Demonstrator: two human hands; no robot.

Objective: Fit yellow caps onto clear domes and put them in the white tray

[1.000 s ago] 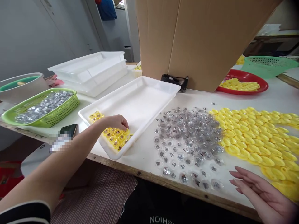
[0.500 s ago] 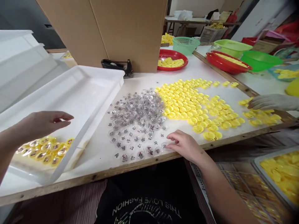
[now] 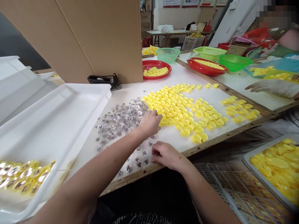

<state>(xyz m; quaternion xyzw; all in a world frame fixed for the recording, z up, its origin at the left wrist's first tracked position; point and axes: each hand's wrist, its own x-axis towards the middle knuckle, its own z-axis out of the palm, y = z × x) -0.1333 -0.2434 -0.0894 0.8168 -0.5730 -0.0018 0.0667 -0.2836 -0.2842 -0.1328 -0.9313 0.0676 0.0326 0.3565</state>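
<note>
My left hand (image 3: 151, 122) reaches across to the near-left edge of the yellow plastic pieces (image 3: 174, 104). Its fingers are bent down and closed on one of these small, round, cup-like pieces, mostly hidden under the fingertips. Close to the table's front edge, my right hand (image 3: 167, 155) has thumb and fingers pinched at the rim of a clear plastic disc, largely covered by the fingertips. Many clear discs with small dark printed figures (image 3: 119, 119) lie spread to the left, partly behind my left forearm.
A white tray (image 3: 90, 116) at left holds rows of yellow pieces with printed discs (image 3: 22, 177). Behind stand a cardboard box (image 3: 100, 37), a black tape dispenser (image 3: 105, 81) and a red plate (image 3: 167, 74). A co-worker's gloved hand (image 3: 275, 87) is at right, above a crate of yellow parts (image 3: 277, 168).
My left hand has swung right from above the white tray to the yellow pieces. My right hand stays low by the clear discs. The co-worker's gloved hand has left the yellow pieces. The view has shifted.
</note>
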